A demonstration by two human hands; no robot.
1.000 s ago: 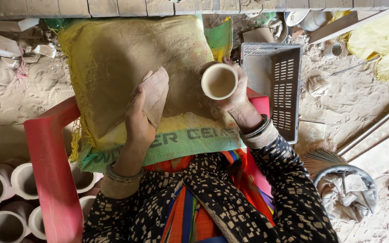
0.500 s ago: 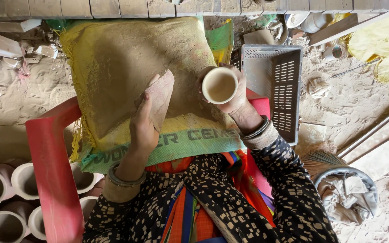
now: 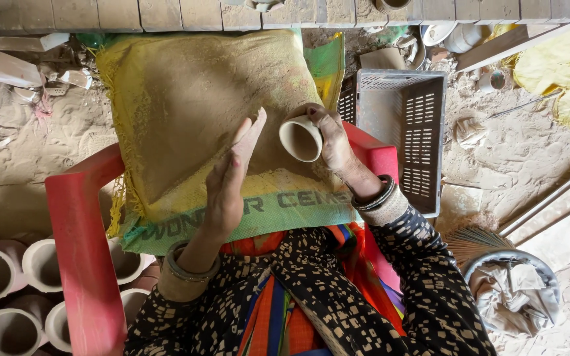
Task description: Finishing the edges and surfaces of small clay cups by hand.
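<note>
Right hand [image 3: 338, 148] clamped on the small unfired clay cup [image 3: 300, 139], left hand [image 3: 232, 181] flat, empty – squeezing could dent its soft rim.

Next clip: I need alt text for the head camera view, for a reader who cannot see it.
Seen from above, a seated person's right hand holds a small clay cup over a dusty yellow sack on a red chair, while the left hand is open, flat, beside it. A grey plastic crate lies to the right, and unfired clay pots at lower left.
</note>
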